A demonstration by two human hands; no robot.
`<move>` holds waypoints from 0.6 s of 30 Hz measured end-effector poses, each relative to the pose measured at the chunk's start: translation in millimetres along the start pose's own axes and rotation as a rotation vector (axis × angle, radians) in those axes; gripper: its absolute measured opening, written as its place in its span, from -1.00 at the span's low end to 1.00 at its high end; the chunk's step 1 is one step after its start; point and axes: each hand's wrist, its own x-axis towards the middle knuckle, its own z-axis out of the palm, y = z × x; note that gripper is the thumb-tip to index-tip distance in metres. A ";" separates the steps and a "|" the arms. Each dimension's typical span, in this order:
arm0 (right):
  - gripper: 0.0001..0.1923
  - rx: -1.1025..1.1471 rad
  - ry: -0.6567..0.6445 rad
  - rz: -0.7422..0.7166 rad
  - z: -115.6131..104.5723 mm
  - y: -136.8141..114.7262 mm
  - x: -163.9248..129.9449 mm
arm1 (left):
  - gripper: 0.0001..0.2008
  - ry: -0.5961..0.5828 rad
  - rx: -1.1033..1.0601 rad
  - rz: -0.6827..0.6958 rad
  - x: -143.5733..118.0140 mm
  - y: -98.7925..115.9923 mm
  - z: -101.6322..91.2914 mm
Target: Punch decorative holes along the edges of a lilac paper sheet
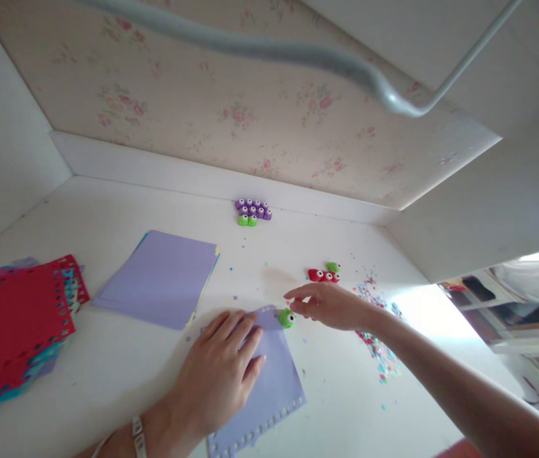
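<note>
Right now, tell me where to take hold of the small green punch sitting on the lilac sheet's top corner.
Pinch the green punch across its two sides, coming from the right, where the right hand is open close beside it. It is small and rounded, sitting at the top right corner of the lilac sheet, and the left hand lies flat on the sheet, blocking the left approach.
</note>
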 end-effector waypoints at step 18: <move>-0.68 0.141 0.494 0.059 -34.4 55.6 -34.3 | -0.70 -0.013 0.037 0.027 -0.5 0.1 0.7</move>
